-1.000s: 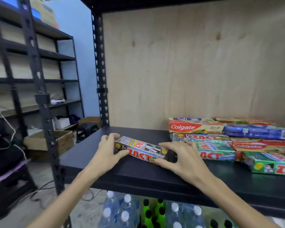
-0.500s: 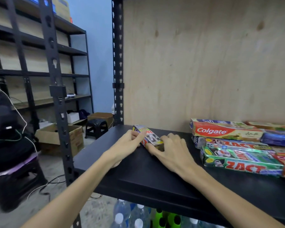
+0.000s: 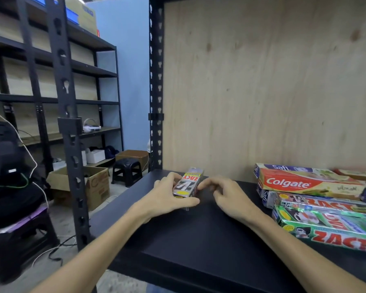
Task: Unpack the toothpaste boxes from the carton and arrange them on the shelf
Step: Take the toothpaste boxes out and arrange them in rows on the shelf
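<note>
A small grey-and-red Zact toothpaste box (image 3: 188, 183) lies on the black shelf (image 3: 199, 240), near its left back corner, pointing away from me. My left hand (image 3: 165, 197) grips it, fingers along its left side and thumb across its near end. My right hand (image 3: 226, 197) rests on the shelf just right of the box, fingers loosely curled, fingertips touching its right edge. A stack of toothpaste boxes lies at the right, with a red Colgate box (image 3: 294, 182) on top and a green Zact box (image 3: 336, 235) in front.
A plywood back panel (image 3: 262, 92) closes the shelf. Black steel uprights (image 3: 68, 123) stand at the left. An open brown carton (image 3: 97, 185) and a black stool (image 3: 126, 172) sit on the floor at the left. Cables trail on the floor.
The small Zact box has turned from lying crosswise to pointing toward the back panel and moved toward the left back corner. My right hand has drawn back from over the box to its right side.
</note>
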`<action>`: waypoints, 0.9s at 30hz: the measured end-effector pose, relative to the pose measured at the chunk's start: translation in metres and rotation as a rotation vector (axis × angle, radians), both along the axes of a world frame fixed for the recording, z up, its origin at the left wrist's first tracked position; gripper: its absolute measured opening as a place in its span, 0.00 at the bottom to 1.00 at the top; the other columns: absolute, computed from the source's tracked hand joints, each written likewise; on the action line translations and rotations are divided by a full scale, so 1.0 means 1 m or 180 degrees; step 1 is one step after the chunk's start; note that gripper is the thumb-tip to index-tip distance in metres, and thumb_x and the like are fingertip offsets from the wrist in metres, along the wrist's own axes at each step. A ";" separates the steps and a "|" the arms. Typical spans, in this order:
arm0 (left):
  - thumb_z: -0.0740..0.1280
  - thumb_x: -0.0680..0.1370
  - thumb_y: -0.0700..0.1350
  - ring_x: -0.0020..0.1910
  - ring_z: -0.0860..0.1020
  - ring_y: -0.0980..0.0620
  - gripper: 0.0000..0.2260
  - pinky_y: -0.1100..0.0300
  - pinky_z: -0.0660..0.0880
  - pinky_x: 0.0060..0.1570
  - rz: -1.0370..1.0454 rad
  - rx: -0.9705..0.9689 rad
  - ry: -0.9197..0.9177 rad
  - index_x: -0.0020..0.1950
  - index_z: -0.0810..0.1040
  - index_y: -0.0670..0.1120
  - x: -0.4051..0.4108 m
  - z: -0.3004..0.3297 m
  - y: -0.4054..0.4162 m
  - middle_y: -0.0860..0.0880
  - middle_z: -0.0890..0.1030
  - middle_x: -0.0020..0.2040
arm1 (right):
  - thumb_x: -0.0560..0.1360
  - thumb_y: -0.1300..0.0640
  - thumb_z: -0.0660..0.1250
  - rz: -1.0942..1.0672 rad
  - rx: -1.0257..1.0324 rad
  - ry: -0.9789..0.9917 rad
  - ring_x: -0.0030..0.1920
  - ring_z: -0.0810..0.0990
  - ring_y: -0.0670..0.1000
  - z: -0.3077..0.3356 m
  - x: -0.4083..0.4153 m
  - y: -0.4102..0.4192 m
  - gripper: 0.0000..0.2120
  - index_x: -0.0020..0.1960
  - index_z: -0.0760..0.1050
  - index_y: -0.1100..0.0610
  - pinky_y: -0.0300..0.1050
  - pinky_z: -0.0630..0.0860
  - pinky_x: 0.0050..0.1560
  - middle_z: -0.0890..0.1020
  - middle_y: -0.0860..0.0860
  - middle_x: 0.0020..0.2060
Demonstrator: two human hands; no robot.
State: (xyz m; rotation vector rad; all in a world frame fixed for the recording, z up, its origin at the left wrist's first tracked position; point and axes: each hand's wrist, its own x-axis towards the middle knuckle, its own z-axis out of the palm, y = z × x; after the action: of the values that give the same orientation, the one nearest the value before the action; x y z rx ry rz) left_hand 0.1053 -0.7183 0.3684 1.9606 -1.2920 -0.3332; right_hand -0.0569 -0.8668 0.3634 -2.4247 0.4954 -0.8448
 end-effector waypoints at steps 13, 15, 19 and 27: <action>0.74 0.75 0.39 0.57 0.81 0.50 0.20 0.55 0.77 0.61 0.0336 -0.0422 0.0526 0.66 0.76 0.47 0.099 0.000 -0.051 0.50 0.83 0.56 | 0.77 0.41 0.68 -0.1211 -0.0643 -0.0061 0.64 0.77 0.56 -0.005 0.051 -0.059 0.28 0.71 0.63 0.50 0.53 0.67 0.63 0.80 0.52 0.62; 0.76 0.75 0.41 0.53 0.80 0.52 0.19 0.60 0.77 0.52 0.0731 -0.0654 0.0327 0.63 0.76 0.49 0.103 -0.003 -0.064 0.50 0.82 0.54 | 0.75 0.40 0.71 -0.1213 -0.0617 -0.0122 0.61 0.79 0.57 -0.006 0.054 -0.064 0.29 0.69 0.64 0.50 0.54 0.71 0.61 0.82 0.52 0.59; 0.79 0.71 0.43 0.47 0.82 0.54 0.16 0.60 0.79 0.49 0.1178 -0.1042 0.0121 0.55 0.80 0.46 0.108 -0.008 -0.080 0.50 0.83 0.47 | 0.72 0.41 0.74 -0.1090 -0.0571 -0.0164 0.53 0.81 0.58 -0.006 0.059 -0.072 0.30 0.66 0.64 0.49 0.54 0.76 0.56 0.83 0.51 0.50; 0.76 0.74 0.45 0.44 0.78 0.62 0.16 0.67 0.75 0.45 0.1065 -0.0967 -0.0044 0.59 0.78 0.46 0.104 -0.013 -0.076 0.55 0.81 0.47 | 0.69 0.45 0.75 -0.1073 -0.0429 -0.0277 0.47 0.82 0.54 -0.010 0.052 -0.074 0.29 0.65 0.66 0.44 0.54 0.77 0.55 0.84 0.45 0.42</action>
State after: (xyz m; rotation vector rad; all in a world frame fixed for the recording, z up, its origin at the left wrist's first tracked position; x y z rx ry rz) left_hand 0.2088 -0.7944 0.3556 1.8742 -0.9364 0.0404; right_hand -0.0054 -0.9406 0.3536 -2.4488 0.8541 -1.1517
